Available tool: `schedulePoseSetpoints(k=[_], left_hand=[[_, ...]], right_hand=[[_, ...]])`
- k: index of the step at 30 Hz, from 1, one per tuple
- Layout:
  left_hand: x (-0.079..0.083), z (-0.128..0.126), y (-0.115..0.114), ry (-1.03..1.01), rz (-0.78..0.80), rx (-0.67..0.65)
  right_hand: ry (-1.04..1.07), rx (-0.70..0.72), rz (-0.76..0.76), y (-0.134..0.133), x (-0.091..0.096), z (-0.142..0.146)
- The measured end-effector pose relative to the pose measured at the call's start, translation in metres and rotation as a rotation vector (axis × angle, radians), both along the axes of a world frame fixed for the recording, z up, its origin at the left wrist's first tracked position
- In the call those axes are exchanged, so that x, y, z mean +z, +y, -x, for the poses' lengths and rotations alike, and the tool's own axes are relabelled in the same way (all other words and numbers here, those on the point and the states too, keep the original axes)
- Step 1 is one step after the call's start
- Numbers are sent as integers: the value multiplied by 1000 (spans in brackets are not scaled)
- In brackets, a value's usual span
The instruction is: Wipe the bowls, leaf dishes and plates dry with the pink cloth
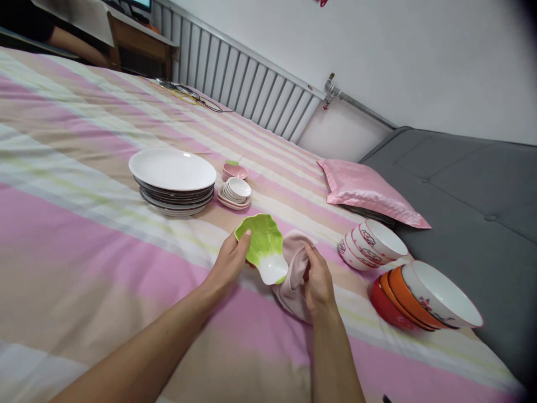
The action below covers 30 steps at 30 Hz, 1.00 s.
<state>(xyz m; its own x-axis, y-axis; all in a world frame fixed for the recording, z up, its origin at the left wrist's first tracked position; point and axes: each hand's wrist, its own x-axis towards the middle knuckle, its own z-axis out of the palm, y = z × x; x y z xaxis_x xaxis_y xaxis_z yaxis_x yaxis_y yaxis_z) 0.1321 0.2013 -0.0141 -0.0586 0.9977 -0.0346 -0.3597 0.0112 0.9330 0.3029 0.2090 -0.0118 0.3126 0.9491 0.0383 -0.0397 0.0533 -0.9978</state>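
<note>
Now the left hand (229, 256) pinches the green-and-white dish (265, 244) by its green rim, between the 2 hands, long axis slanting nearer and rightward, white end beside the pink cloth (295, 267) gripped in the right hand (320, 281).

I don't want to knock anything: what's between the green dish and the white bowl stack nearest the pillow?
In the head view: the pink cloth, the right hand holding it, then striped bedspread.
</note>
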Motion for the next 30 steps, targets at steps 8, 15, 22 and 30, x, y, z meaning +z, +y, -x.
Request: schedulePoseSetpoints(k=[8, 15, 22, 30], left_hand=[[2, 2, -1, 85, -36, 13], [0, 3, 0, 133, -74, 31], [-5, 0, 2, 44, 72, 100], [-3, 0, 6, 3, 167, 179]], right_hand=[[109, 340, 32, -14, 11, 18], [109, 169, 73, -6, 5, 12], [15, 142, 44, -7, 12, 13], [-467, 205, 18, -7, 7, 4]])
